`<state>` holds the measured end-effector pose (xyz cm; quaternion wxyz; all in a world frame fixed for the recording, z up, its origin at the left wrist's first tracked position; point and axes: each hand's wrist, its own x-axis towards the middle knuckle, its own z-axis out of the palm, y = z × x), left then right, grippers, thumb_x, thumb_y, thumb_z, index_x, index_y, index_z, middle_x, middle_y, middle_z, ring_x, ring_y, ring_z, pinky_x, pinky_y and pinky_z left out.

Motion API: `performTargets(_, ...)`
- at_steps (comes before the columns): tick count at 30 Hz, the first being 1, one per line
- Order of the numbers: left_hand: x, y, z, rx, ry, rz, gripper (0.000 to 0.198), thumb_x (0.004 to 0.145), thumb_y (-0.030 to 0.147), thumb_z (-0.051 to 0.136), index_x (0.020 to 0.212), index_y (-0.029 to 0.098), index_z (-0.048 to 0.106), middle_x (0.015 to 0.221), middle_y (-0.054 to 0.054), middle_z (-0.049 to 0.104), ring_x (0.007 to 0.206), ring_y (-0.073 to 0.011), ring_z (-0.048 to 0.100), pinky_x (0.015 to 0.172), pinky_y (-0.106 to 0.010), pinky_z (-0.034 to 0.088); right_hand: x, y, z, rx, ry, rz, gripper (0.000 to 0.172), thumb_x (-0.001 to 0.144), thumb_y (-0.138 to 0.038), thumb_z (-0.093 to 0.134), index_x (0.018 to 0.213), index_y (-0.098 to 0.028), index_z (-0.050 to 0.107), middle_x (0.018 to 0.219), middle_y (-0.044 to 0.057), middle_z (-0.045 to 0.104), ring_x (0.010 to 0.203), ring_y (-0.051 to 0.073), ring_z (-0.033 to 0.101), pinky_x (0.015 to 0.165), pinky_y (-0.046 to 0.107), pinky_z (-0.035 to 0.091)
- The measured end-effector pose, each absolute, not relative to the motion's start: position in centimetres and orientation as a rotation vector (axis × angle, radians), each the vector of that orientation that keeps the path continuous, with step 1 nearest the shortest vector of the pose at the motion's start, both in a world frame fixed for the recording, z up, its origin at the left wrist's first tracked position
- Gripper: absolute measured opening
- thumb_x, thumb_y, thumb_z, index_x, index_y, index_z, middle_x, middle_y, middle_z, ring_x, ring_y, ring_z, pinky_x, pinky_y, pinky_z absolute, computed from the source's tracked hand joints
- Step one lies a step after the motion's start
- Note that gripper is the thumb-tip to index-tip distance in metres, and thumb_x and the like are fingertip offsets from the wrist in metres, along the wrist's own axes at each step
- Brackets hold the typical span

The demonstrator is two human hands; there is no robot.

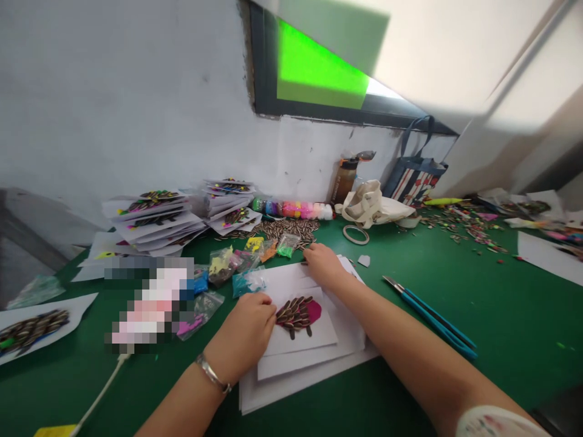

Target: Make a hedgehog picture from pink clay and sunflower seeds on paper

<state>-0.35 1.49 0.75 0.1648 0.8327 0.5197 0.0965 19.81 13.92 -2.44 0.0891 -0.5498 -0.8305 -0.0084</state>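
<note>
In front of me lies a hedgehog-like picture (pixel 298 317), dark striped sunflower seeds stuck over a magenta shape with two seeds as legs, on a small white card (pixel 314 340). Stacked beneath the card are larger white sheets (pixel 291 367). My left hand (pixel 249 325), with a silver bracelet at the wrist, rests at the picture's left edge, its fingers curled together. At the far edge of the sheets, close to a heap of sunflower seeds (pixel 291 230), is my right hand (pixel 322 264). Its fingertips are drawn together; what they hold, if anything, is hidden.
Small bags of coloured clay (pixel 223 266) lie beyond my left hand, with stacked seed pictures (pixel 157 221) behind. Blue-handled tweezers (pixel 432 315) lie right of my right forearm. A tape roll (pixel 356 235), bottle (pixel 344 181), cloth bag (pixel 371 206) and tote (pixel 416 179) stand farther back.
</note>
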Motion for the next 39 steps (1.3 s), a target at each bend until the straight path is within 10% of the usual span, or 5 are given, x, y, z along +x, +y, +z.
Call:
performTargets(8, -0.5, 1.6, 0.6, 2.404, 1.461, 0.286, 0.032, 0.091, 0.019, 0.037, 0.085, 0.016, 0.069, 0.097, -0.009, 0.063, 0.095, -0.022, 0.054, 0.089, -0.037, 0.042, 22.7, 8.8, 0.0, -1.66, -2.318, 0.04, 0.02, 0.093, -0.018, 0.035, 0.096, -0.018, 0.055, 0.087, 0.005, 0.06, 0.078, 0.016, 0.054, 0.068, 0.025, 0.036)
performTargets(18, -0.6, 1.6, 0.7, 2.427, 1.464, 0.301, 0.033, 0.091, 0.021, 0.038, 0.092, 0.017, 0.07, 0.102, -0.009, 0.064, 0.095, -0.0217, 0.055, 0.088, -0.037, 0.043, 23.0, 4.2, -0.9, -1.385, -1.964, 1.071, 0.017, 0.083, -0.027, 0.051, 0.074, -0.019, 0.063, 0.061, -0.003, 0.056, 0.059, 0.012, 0.051, 0.056, 0.022, 0.038)
performTargets(39, -0.5, 1.5, 0.6, 2.422, 1.466, 0.27, 0.033, 0.091, 0.021, 0.037, 0.09, 0.017, 0.07, 0.102, -0.01, 0.063, 0.098, -0.0233, 0.054, 0.089, -0.038, 0.042, 22.6, 4.6, -2.2, -1.328, -2.168, 0.735, 0.02, 0.078, -0.01, 0.052, 0.084, -0.021, 0.067, 0.083, 0.001, 0.067, 0.08, 0.015, 0.059, 0.074, 0.025, 0.042)
